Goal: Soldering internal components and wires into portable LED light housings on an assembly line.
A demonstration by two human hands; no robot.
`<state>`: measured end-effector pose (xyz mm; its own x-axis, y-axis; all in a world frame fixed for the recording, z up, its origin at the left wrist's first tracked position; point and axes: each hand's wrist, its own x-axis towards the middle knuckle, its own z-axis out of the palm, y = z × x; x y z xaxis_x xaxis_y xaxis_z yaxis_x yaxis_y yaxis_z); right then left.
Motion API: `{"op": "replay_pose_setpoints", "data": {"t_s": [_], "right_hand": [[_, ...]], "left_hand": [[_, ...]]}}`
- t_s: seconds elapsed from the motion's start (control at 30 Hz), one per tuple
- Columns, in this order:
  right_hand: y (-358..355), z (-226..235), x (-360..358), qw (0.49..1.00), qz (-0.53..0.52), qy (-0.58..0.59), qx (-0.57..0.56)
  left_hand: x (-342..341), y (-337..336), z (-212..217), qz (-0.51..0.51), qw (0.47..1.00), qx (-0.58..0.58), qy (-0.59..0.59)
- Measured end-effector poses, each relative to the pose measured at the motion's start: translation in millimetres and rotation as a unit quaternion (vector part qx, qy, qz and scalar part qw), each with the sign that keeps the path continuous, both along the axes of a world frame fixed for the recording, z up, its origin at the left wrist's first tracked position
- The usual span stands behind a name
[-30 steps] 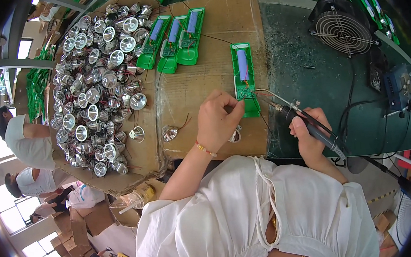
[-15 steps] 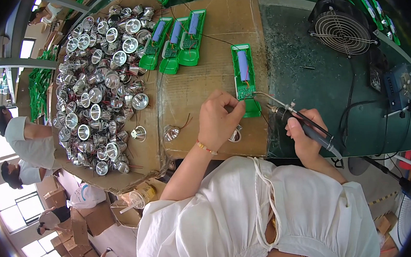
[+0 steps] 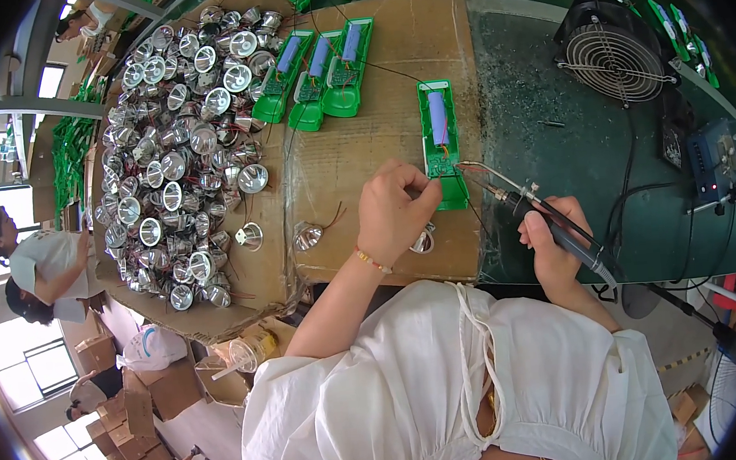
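Observation:
My left hand (image 3: 397, 210) is closed in a pinch beside the lower end of a green plastic housing (image 3: 453, 196); what the fingers hold is hidden. Partly under that hand lies a silver lamp reflector (image 3: 423, 242). Inside the housing are a lilac cylindrical battery cell (image 3: 438, 121) and a small green circuit board (image 3: 441, 167) with thin wires. My right hand (image 3: 554, 246) grips a soldering iron (image 3: 514, 202) with a thin metal feed tube along it. Its tip end points left, at the right edge of the circuit board; whether they touch I cannot tell.
A large heap of silver reflectors (image 3: 173, 172) fills the cardboard at left. Several similar housings (image 3: 347, 100) stand beyond my left hand. A caged fan (image 3: 612, 59) and a blue box (image 3: 716, 164) with cables are at right. A plastic cup (image 3: 244, 354) sits below the table edge.
The soldering iron and my right hand have shifted slightly right. My left hand keeps its pinch by the housing. In the background at left, a person has moved.

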<state>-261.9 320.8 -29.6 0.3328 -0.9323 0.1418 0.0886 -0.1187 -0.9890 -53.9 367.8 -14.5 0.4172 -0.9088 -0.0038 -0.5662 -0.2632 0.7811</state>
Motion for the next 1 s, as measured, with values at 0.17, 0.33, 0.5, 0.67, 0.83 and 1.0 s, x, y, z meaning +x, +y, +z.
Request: {"op": "replay_pose_setpoints", "data": {"t_s": [0.17,0.33,0.5,0.67,0.83,1.0], "right_hand": [[-0.5,3.0,-2.5,1.0,0.01,-0.006,-0.005],[-1.9,4.5,-4.8,1.0,-0.002,-0.016,0.021],[-0.4,1.4,-3.7,1.0,0.027,0.005,-0.009],[0.1,7.9,-0.1,1.0,0.012,0.0,0.021],[-6.1,2.7,8.1,0.999,0.024,0.028,-0.009],[-7.4,3.2,15.0,0.999,0.007,0.035,0.035]], "left_hand": [[2.1,13.6,7.5,0.026,0.985,-0.142,0.092],[20.9,60.5,11.2,0.014,0.986,-0.111,0.127],[1.1,56.9,-3.5,-0.038,0.989,-0.068,0.127],[-7.4,27.5,-2.7,0.017,0.987,-0.121,0.102],[9.3,6.3,-0.7,-0.046,0.995,-0.02,0.09],[5.4,5.0,-5.6,-0.034,0.997,-0.026,0.066]]}}
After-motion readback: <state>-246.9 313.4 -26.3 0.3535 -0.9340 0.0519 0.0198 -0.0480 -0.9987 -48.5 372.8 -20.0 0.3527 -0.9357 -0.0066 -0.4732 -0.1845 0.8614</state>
